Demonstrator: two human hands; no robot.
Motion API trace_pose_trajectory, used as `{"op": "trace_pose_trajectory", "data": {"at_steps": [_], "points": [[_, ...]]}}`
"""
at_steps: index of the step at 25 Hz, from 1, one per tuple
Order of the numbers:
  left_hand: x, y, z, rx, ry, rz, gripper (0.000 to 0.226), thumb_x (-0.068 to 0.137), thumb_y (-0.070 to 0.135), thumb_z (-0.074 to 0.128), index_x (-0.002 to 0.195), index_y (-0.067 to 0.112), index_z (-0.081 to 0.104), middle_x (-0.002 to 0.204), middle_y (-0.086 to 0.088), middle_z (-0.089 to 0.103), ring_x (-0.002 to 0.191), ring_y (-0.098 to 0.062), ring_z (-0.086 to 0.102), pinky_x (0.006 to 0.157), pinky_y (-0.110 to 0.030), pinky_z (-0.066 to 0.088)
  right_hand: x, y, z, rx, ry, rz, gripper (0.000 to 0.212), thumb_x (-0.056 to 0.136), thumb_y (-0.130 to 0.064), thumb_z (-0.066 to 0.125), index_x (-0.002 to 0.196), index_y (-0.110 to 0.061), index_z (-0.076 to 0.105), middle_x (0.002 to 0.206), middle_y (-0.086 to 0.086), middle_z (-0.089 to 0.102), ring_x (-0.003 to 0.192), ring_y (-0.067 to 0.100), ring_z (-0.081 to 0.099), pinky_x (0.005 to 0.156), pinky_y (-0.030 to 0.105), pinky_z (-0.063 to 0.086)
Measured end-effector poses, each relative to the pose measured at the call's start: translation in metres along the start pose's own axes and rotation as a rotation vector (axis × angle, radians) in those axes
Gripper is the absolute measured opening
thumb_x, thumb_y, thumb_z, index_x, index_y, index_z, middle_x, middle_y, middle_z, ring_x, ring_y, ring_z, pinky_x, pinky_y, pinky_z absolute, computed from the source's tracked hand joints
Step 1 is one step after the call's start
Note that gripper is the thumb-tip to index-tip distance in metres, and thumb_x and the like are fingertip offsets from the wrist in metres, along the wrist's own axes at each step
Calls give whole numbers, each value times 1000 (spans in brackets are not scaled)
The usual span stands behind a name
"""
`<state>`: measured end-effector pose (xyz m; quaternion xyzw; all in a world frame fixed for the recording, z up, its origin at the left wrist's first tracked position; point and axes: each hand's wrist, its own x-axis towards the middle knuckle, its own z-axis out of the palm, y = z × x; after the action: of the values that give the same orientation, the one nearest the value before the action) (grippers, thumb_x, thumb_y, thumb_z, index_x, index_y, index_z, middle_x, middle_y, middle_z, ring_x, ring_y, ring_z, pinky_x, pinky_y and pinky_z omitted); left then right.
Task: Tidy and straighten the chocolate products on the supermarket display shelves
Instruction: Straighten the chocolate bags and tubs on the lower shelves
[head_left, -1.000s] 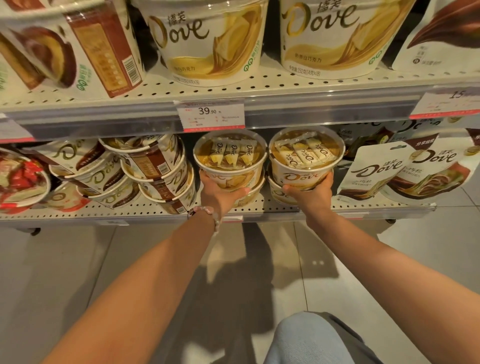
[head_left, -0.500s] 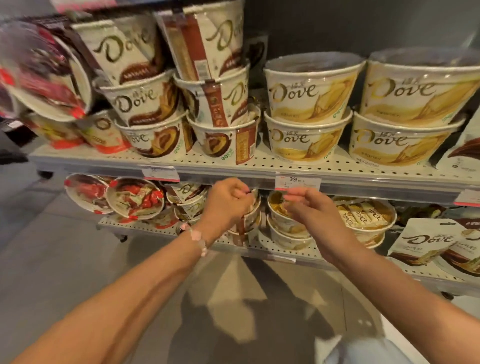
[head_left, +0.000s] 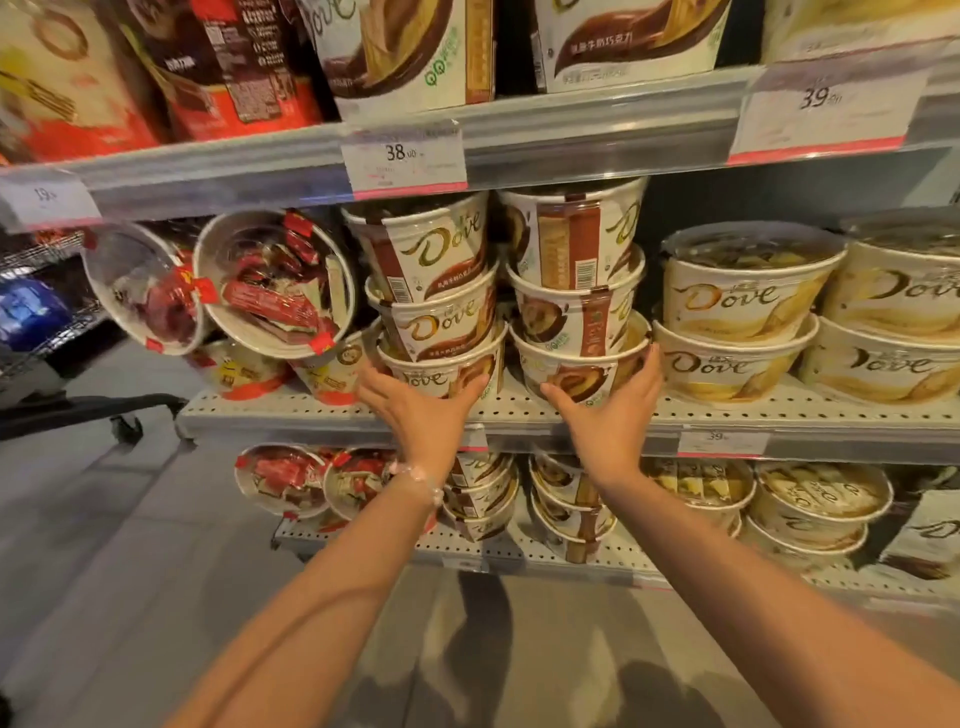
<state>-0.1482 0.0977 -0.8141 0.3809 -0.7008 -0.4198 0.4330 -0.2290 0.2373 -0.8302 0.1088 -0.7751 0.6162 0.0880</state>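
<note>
A supermarket shelf unit seen from the person's head, looking forward and down. At far left on the middle shelf (head_left: 332, 415), two round clear-lidded tubs of red-wrapped chocolates (head_left: 275, 283) lean tipped on edge, lids facing outward. Just right of them stands a stack of three brown-and-cream Dove tubs (head_left: 436, 291). The left hand (head_left: 423, 413), with a pale bead bracelet (head_left: 415, 475) at the wrist, has its fingers spread and pressed around the front of the bottom tub (head_left: 441, 371) of this stack, thumb on one side and fingers on the other, cupping rather than clenching. Beside it stands a second stack of three Dove tubs (head_left: 576, 280), turned so brown label panels face out. The right hand (head_left: 610, 415) likewise cups this stack's lowest tub (head_left: 571, 364), fingers open along its right side. Further right sit two stacks of yellow-and-cream Dove tubs (head_left: 743, 322), two high, upright. A price tag reading 38 (head_left: 405, 158) hangs on the shelf edge above. The lower shelf (head_left: 467, 551) holds more tubs.
</note>
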Motion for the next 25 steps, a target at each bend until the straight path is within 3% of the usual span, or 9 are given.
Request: {"op": "trace_pose_trajectory", "data": {"at_steps": [2, 6, 12, 16, 19, 25], "points": [[18, -5, 4, -53, -85, 1, 136, 47, 40, 90, 146, 12, 1, 151, -15, 7, 140, -28, 9, 110, -32, 10, 3, -2, 12, -22, 47, 20, 130, 52, -47, 86, 148, -17, 3, 154, 8, 17, 142, 22, 16, 108, 26, 13], [32, -18, 11, -86, -125, 79, 132, 43, 50, 88, 143, 18, 7, 146, -16, 24, 135, -31, 25, 113, -43, 22, 8, -7, 18, -27, 114, 25, 138, 43, -50, 88, 148, -18, 5, 152, 9, 24, 141, 23, 23, 114, 34, 21], [42, -28, 7, -83, -201, 104, 124, 44, 56, 85, 140, 29, 10, 146, -14, 27, 134, -30, 28, 109, -39, 25, 13, -4, 16, -13, 124, 51, 128, 43, -42, 91, 144, -22, 15, 143, 3, 42, 131, 21, 41, 110, 40, 34], [55, -30, -1, -102, -282, 110, 125, 45, 48, 88, 141, 27, 11, 144, -9, 30, 129, -18, 31, 102, -26, 21, 15, -5, 8, 9, 69, 29, 124, 46, -37, 91, 143, -24, 15, 140, 1, 45, 128, 17, 43, 106, 29, 33], [58, -32, -5, -121, -323, 120, 124, 46, 44, 89, 141, 28, 12, 141, -6, 33, 119, -7, 30, 101, -23, 21, 17, 0, 3, 2, 36, 5, 122, 49, -35, 91, 144, -22, 16, 139, 0, 45, 127, 16, 43, 107, 31, 34], [57, -31, -2, -134, -297, 119, 125, 42, 46, 89, 140, 29, 12, 141, -4, 31, 119, -6, 28, 101, -24, 21, 27, 6, 0, -3, -21, 3, 117, 51, -32, 91, 143, -15, 21, 142, 2, 42, 129, 17, 40, 101, 23, 30]]}}
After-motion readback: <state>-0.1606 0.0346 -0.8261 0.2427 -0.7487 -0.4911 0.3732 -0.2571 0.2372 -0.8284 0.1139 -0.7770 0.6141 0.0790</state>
